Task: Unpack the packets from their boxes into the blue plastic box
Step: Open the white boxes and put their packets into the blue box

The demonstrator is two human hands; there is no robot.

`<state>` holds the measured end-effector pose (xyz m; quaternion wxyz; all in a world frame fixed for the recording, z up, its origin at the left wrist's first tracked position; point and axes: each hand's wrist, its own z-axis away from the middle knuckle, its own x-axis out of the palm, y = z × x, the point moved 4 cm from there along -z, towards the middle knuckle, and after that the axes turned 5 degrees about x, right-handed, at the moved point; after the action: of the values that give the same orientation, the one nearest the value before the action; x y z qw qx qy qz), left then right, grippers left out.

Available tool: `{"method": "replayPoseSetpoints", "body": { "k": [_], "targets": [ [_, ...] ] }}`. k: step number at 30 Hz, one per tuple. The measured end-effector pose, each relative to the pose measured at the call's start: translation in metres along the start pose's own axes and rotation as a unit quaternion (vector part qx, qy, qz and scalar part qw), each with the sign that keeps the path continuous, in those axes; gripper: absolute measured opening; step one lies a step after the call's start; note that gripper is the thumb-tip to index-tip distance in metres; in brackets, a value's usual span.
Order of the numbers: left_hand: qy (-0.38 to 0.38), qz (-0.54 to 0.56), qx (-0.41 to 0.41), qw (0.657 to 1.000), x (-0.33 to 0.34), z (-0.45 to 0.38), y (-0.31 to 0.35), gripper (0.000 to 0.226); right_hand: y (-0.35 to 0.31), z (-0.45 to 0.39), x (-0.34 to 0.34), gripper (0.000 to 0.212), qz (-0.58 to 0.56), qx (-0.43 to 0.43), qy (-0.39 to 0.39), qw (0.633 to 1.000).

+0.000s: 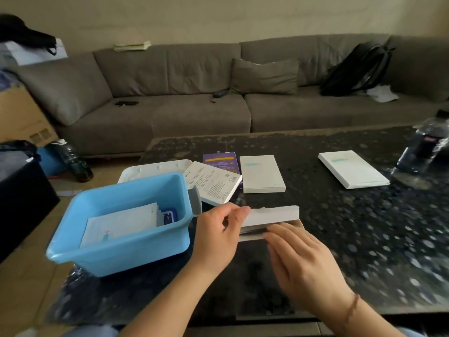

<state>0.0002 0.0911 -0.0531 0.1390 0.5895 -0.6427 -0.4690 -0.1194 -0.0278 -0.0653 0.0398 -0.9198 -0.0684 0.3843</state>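
A blue plastic box point(126, 249) stands at the table's near left corner with white packets point(126, 222) and a small dark blue packet point(168, 216) inside. Right of it, my left hand point(218, 234) pinches the lid of a white box point(274, 215) and holds it lifted open. My right hand point(301, 259) lies with straight fingers at the box's open front edge, fingertips at the dark contents inside. Further back lie three white boxes point(213, 182) point(262, 173) point(352, 169) and a purple one point(220, 160).
The white lid point(155, 169) of the blue box lies behind it. A clear water bottle point(422, 147) stands at the table's right edge. A grey sofa point(194, 103) runs along the far side, with a black backpack point(357, 69); a bottle stands on the floor point(77, 161) at left.
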Motion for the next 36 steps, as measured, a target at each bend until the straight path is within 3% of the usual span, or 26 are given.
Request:
{"method": "replayPoseSetpoints", "body": {
  "k": [3,8,12,17,21,30,33,36],
  "targets": [
    [0.007,-0.010,0.002,1.000,0.000,-0.002,-0.001,0.043,-0.003,-0.009,0.006,0.023,0.028,0.032,-0.032,0.999],
    [0.016,-0.042,0.005,0.999,-0.002,-0.008,-0.001,0.031,-0.012,-0.016,0.018,0.047,0.115,0.062,-0.120,0.984],
    [0.007,-0.037,0.003,0.999,-0.001,-0.006,-0.006,0.040,-0.012,-0.012,0.020,0.024,0.119,0.060,-0.063,0.989],
    [-0.017,-0.015,-0.029,0.999,0.002,-0.002,-0.007,0.048,-0.017,-0.002,0.004,0.037,0.032,0.009,0.035,0.999],
    [-0.030,-0.001,-0.031,0.999,-0.001,0.002,-0.006,0.032,-0.021,0.013,-0.012,0.022,0.034,-0.058,0.087,0.994],
    [-0.099,0.018,0.016,0.995,-0.003,0.020,-0.010,0.036,-0.028,0.016,-0.054,0.017,0.034,-0.124,0.102,0.986],
    [-0.110,0.004,0.056,0.992,0.003,0.039,-0.017,0.032,-0.031,-0.006,-0.084,0.029,-0.015,-0.096,0.085,0.992],
    [-0.129,-0.037,0.084,0.987,0.007,0.056,-0.029,0.028,-0.028,-0.037,-0.098,0.015,-0.029,-0.017,-0.001,0.999]
  ]
}}
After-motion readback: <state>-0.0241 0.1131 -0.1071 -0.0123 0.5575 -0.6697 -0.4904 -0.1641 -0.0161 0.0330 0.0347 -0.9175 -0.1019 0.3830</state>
